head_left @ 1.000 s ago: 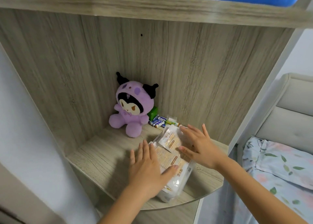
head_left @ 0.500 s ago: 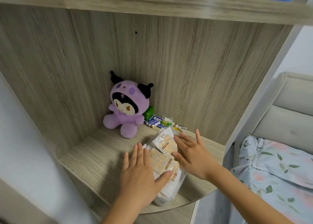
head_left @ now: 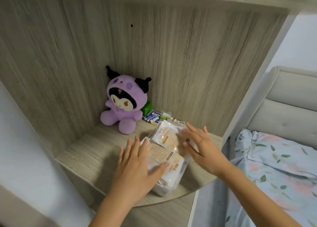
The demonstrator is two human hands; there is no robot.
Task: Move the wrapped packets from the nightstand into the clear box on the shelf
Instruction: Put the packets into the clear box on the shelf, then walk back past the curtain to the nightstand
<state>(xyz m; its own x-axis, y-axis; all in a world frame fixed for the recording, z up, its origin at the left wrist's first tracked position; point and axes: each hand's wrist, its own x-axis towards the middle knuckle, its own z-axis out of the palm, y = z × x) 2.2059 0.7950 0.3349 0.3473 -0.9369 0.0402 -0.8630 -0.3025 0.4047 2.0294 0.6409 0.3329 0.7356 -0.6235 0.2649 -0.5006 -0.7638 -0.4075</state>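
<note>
A wood-grain shelf (head_left: 96, 151) holds the clear box (head_left: 173, 184) near its front edge, heaped with wrapped packets (head_left: 164, 137). The left hand (head_left: 137, 165) lies flat with straight, spread fingers against the box's left side, thumb across the packets. The right hand (head_left: 202, 147), fingers straight too, presses the right side. A purple plush toy (head_left: 123, 106) sits farther back, batteries (head_left: 152, 117) just right of it.
</note>
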